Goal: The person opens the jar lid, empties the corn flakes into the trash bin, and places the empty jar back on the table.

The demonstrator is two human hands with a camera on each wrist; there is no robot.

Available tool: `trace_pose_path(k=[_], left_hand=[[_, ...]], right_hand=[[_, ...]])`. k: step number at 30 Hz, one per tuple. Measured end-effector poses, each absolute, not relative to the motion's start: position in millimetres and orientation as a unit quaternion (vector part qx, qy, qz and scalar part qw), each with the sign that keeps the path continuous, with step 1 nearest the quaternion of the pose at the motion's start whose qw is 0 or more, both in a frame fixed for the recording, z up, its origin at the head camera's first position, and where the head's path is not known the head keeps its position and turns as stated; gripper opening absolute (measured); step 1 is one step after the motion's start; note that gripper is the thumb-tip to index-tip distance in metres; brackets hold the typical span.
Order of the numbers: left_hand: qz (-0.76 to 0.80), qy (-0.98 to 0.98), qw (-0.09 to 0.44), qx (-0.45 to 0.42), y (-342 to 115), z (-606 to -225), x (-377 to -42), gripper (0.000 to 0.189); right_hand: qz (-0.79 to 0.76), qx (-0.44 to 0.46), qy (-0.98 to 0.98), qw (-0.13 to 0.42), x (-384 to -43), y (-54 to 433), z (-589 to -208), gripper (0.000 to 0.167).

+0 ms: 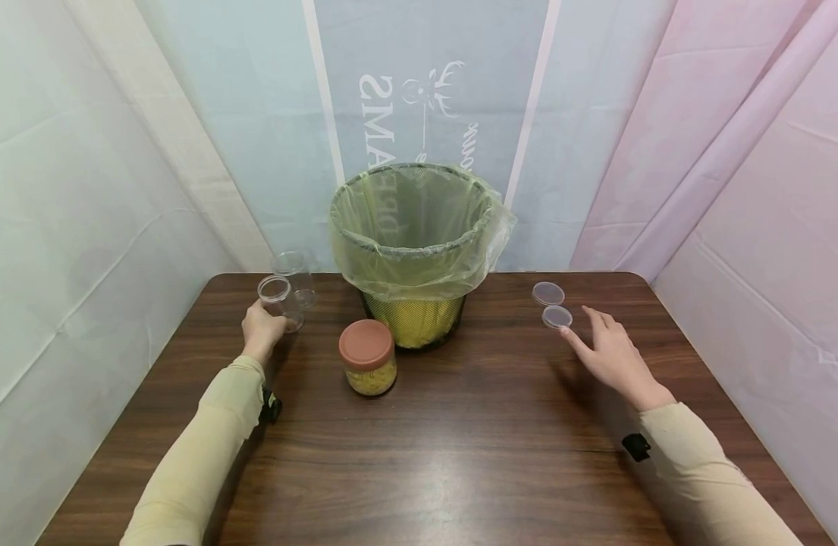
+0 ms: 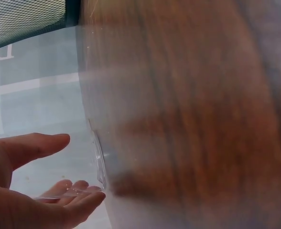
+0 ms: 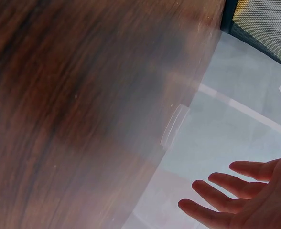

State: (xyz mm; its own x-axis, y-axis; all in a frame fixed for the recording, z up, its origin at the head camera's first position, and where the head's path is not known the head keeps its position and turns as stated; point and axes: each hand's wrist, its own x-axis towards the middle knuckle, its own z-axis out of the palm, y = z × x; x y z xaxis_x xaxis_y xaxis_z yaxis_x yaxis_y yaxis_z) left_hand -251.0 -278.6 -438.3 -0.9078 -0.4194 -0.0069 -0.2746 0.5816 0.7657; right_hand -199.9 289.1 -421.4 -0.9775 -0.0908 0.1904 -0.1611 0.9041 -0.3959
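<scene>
At the table's left back, my left hand (image 1: 260, 330) curves around the lower part of an upright, clear lidless jar (image 1: 275, 292). The jar's transparent wall crosses my fingers (image 2: 78, 205) in the left wrist view. A second clear jar (image 1: 294, 265) stands right behind it. On the right, my right hand (image 1: 613, 356) hovers with fingers spread and holds nothing. Its thumb tip is right by the edge of a small clear round lid (image 1: 557, 317). Another clear lid (image 1: 547, 293) lies just behind that one.
A mesh wastebasket (image 1: 419, 315) lined with a yellowish plastic bag (image 1: 425, 273) stands at the back middle. In front of it is a jar (image 1: 369, 360) with a reddish-brown lid and yellow contents. Fabric walls (image 1: 753, 250) enclose the brown wooden table (image 1: 419, 455).
</scene>
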Motion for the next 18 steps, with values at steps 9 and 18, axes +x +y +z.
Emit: trace_pose_path(k=[9,18], left_hand=[[-0.408,-0.889,0.069,0.194,-279.0,-436.3,-253.3,0.055],[-0.417,-0.888,0.049,0.187,-280.6,-437.5,-256.3,0.063]], right_hand=[[0.209,0.066,-0.972,0.088,-197.6,291.3,-418.4,0.075],[0.208,0.065,-0.972,0.092,-197.5,293.2,-417.9,0.075]])
